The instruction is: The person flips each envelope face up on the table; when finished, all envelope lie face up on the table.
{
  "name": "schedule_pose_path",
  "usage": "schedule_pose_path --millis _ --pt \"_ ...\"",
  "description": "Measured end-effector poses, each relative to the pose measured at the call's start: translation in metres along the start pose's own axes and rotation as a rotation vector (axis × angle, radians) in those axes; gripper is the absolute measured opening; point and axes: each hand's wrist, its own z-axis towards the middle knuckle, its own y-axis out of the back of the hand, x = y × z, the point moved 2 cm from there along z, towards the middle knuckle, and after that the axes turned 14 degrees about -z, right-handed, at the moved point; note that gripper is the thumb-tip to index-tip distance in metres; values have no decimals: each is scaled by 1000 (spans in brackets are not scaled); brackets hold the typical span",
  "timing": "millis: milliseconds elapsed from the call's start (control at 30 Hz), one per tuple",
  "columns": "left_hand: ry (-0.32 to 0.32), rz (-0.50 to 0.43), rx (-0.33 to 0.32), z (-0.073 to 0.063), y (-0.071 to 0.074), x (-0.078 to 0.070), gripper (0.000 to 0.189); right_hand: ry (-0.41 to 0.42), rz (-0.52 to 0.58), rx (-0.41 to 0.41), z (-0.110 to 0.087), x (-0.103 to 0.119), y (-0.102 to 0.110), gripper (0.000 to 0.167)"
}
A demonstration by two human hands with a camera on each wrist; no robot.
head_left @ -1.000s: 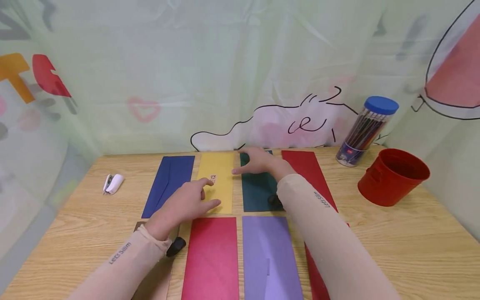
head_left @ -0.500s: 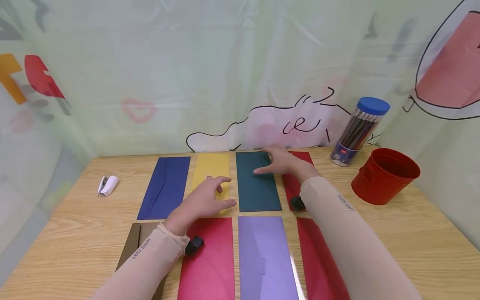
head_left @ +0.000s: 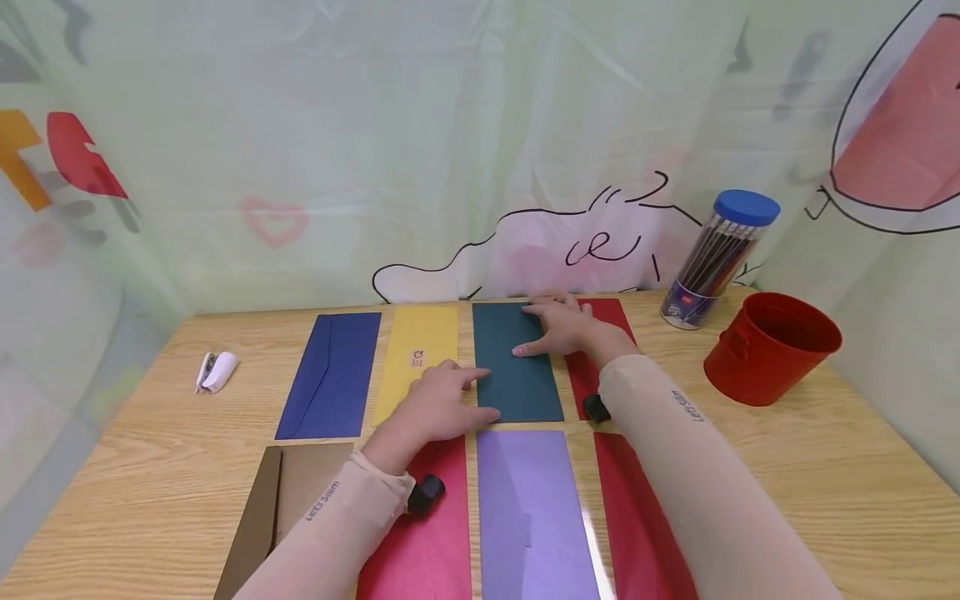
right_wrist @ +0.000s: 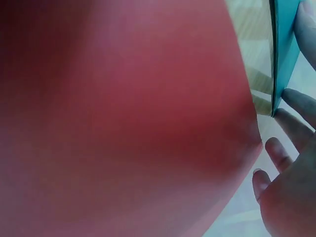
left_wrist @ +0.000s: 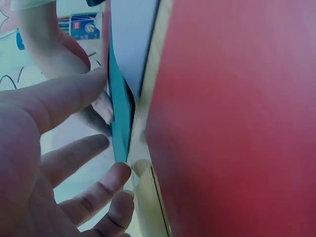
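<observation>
A dark green envelope (head_left: 513,367) lies flat at the back middle of the table. Over its right part my right hand (head_left: 566,329) is spread, thumb on or just over the surface and fingers near the upper right corner. My left hand (head_left: 446,404) reaches from the left, thumb and index finger stretched to the green envelope's left edge, the other fingers over the yellow envelope (head_left: 420,333). Whether those fingertips touch the paper I cannot tell. In the left wrist view, the fingers (left_wrist: 79,153) are apart with nothing held. The right wrist view shows fingers (right_wrist: 296,128) beside the green envelope.
Around it lie a blue envelope (head_left: 330,375), a brown one (head_left: 255,517), a pink-red one (head_left: 420,558), a purple one (head_left: 532,517) and two red ones, partly under my right arm. Right: a tube of pencils (head_left: 720,258) and a red bucket (head_left: 772,358). Left: a white stapler (head_left: 217,372).
My right hand moved right, then settled at the green envelope's right side. My left hand travelled right from the yellow envelope to the green one's left edge. The envelopes lie as before.
</observation>
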Motion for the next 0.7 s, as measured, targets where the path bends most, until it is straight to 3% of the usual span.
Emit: schedule_pose_path --millis 700 --pt "3 211 35 9 -8 -11 62 -64 10 12 -4 -1 2 101"
